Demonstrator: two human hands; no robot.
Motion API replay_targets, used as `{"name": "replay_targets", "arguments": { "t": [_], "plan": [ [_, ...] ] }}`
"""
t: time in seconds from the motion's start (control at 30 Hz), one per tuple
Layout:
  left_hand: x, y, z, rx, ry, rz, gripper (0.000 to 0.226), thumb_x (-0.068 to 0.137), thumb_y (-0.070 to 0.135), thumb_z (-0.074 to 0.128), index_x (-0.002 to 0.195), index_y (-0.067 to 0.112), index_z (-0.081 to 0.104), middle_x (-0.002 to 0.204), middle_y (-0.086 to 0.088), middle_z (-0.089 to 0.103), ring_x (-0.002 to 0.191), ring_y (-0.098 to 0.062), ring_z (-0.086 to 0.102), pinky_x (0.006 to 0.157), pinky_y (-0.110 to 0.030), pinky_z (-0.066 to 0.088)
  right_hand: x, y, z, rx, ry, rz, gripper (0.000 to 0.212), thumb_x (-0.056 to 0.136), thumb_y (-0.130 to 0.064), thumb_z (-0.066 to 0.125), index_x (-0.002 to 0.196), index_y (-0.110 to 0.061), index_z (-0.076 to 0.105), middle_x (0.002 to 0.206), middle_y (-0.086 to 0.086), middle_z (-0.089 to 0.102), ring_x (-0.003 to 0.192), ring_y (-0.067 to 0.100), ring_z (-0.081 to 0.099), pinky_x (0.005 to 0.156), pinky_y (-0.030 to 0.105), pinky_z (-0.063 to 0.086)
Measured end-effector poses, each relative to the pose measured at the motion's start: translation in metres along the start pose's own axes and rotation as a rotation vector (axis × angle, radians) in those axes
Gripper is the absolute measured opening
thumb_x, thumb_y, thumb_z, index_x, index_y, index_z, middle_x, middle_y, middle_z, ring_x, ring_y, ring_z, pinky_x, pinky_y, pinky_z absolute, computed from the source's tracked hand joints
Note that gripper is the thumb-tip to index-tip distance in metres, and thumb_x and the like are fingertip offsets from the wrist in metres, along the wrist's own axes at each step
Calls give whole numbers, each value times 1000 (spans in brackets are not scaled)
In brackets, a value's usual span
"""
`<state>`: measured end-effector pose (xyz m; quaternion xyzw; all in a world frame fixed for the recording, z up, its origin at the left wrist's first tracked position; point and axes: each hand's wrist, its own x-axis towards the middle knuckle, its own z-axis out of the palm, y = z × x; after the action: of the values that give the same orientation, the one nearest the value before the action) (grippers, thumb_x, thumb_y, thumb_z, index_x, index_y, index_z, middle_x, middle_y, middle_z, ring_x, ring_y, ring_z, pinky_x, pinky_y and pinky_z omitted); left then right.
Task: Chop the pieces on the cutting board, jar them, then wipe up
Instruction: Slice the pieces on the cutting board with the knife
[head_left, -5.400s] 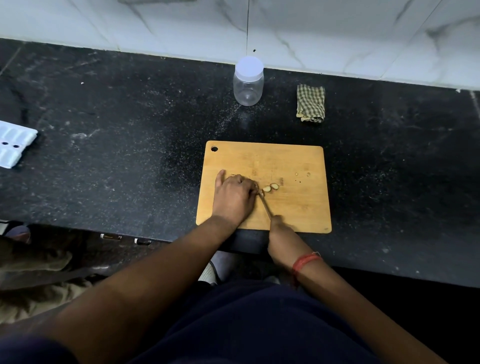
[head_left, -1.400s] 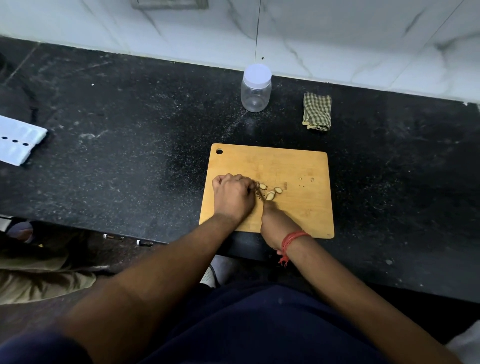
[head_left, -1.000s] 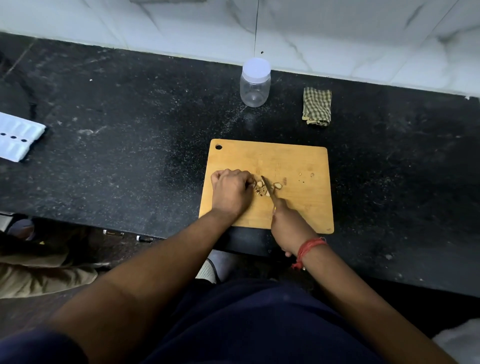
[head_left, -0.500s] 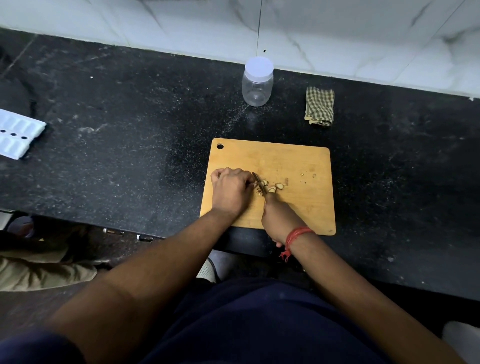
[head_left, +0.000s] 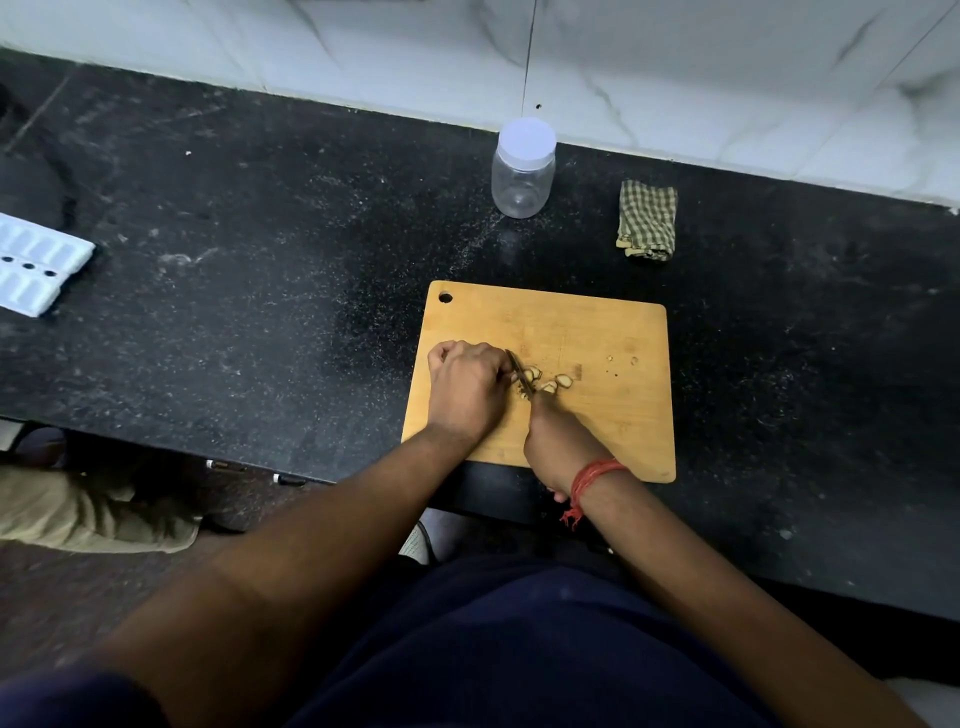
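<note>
Both hands work at the cutting board (head_left: 597, 332) by the bench's near edge: left hand (head_left: 467, 387) curled knuckles-down to pin the pale pieces (head_left: 545, 382), right hand (head_left: 558, 447) gripping the knife (head_left: 519, 371), the capped jar (head_left: 523, 169) and checked cloth (head_left: 647, 221) waiting by the far edge.

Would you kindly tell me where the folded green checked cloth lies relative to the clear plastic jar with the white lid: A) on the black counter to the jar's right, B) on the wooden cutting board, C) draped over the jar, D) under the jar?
A: the folded green checked cloth lies on the black counter, right of the clear plastic jar, apart from it.
</note>
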<state>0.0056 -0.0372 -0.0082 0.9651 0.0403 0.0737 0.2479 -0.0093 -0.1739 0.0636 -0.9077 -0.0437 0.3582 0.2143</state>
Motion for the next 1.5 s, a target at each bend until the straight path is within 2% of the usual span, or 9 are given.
{"name": "replay_targets", "arguments": {
  "t": [0.07, 0.3, 0.6, 0.73, 1.03, 1.17, 1.33, 1.43, 1.5],
  "plan": [
    [-1, 0, 1, 4, 9, -5, 6, 87, 20, 71, 86, 25, 71, 87, 8, 70, 87, -19, 58, 96, -40, 31, 3, 0, 1, -19, 6, 0, 48, 94, 1, 35, 140, -8, 31, 84, 10, 54, 67, 26, 59, 57, 41, 52],
    [0, 0, 3, 2, 28, -10, 7, 86, 17, 72, 87, 24, 73, 89, 7, 71, 88, -20, 58, 95, -38, 28, 9, -1, 4, -82, 38, 12, 53, 92, 5, 37, 143, -6, 27, 75, 2, 44, 60, 16, 46, 44, 27, 36],
    [1, 2, 6, -19, 35, -28, 7, 89, 18, 69, 89, 24, 73, 92, 7, 70, 88, -20, 58, 97, -39, 30, 13, 0, -2, -83, -7, 39, 55, 91, 6, 37, 144, -5, 26, 85, 9, 55, 78, 27, 61, 51, 33, 45],
    [1, 3, 6, -5, 11, -57, 8, 90, 22, 67, 90, 27, 73, 94, 8, 70, 90, -21, 58, 98, -40, 33, 12, 0, -6, -86, -37, 31, 56, 91, 6, 36, 145, -7, 25, 87, 12, 58, 73, 26, 61, 62, 40, 53],
    [-1, 6, 6, 38, -13, -87, 17, 86, 16, 63, 91, 27, 75, 96, 4, 71, 93, -25, 59, 101, -40, 33, 3, 4, -4, -49, -36, 19, 49, 94, 4, 36, 142, -8, 30, 80, 7, 51, 61, 17, 50, 47, 29, 40],
    [-1, 6, 6, 50, -20, -89, 15, 86, 17, 63, 92, 25, 75, 97, 3, 71, 94, -25, 59, 101, -41, 35, -6, 8, -2, -15, -35, 29, 53, 94, 4, 36, 145, -12, 27, 82, 7, 52, 63, 20, 54, 49, 32, 45],
    [-1, 8, 5, 58, -27, -97, 17, 87, 16, 65, 96, 25, 76, 99, 3, 72, 96, -26, 58, 102, -42, 36, -13, 16, -2, -61, -55, 49, 42, 95, 2, 37, 136, -6, 34, 83, 8, 52, 60, 20, 55, 46, 31, 45],
    [0, 9, 5, 63, -37, -99, 17, 87, 17, 65, 96, 26, 75, 99, 3, 71, 97, -25, 58, 102, -42, 36, -19, 24, -8, -7, -136, 88, 36, 96, -3, 36, 130, -14, 37, 88, 11, 54, 52, 23, 57, 39, 27, 46],
    [0, 9, 4, 65, -46, -82, 17, 89, 18, 64, 99, 24, 75, 101, 1, 71, 97, -26, 57, 103, -43, 35, -23, 30, -14, 106, -168, 86, 19, 99, -13, 34, 117, -20, 40, 87, 11, 55, 46, 22, 52, 39, 26, 45]
  ]
}}
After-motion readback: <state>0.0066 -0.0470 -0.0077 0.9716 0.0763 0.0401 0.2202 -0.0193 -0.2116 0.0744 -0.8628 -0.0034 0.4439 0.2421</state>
